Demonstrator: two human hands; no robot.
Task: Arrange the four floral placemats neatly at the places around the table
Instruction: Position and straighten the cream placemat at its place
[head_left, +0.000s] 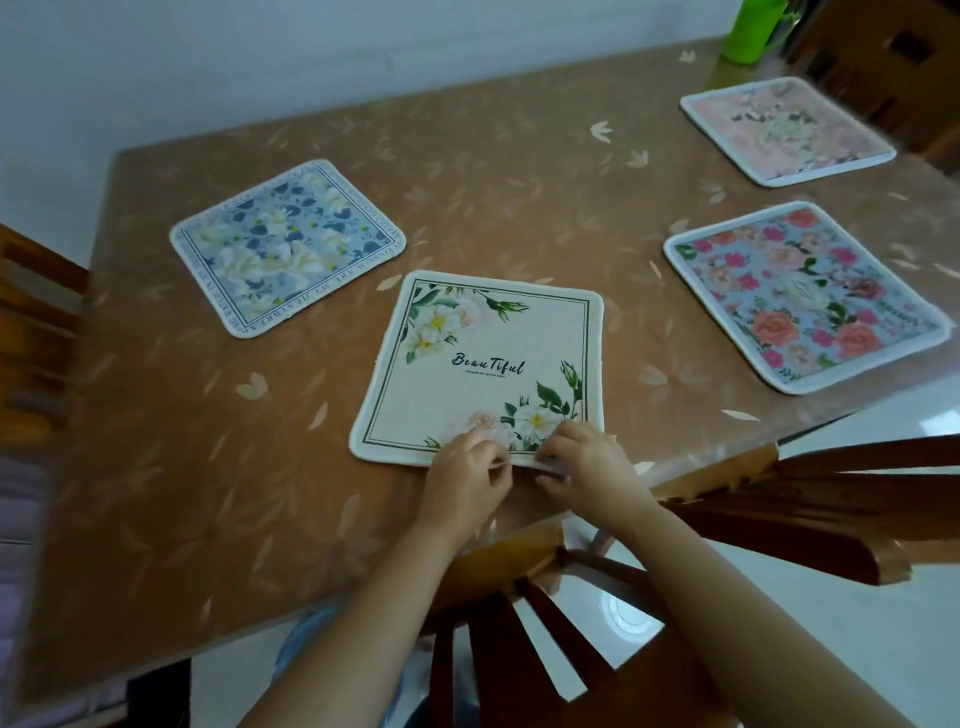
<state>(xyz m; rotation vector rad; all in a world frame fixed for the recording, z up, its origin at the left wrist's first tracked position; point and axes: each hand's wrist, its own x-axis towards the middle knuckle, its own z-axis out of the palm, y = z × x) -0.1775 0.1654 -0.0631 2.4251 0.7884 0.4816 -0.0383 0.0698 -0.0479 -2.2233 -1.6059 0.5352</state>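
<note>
Your left hand (467, 475) and right hand (589, 465) pinch the near edge of the cream "Beautiful" placemat (493, 358); the blue-and-white placemat (288, 247), rose placemat (802, 299) and pale pink placemat (784, 130) lie flat.

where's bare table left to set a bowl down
Biggest bare patch: the table's near-left corner, below the blue placemat and left of the cream placemat. Another spans the far middle, between the blue placemat and the pale pink placemat. Crowded: the right end around the rose placemat, and the cream placemat's near edge, where left hand and right hand pinch it.
</note>
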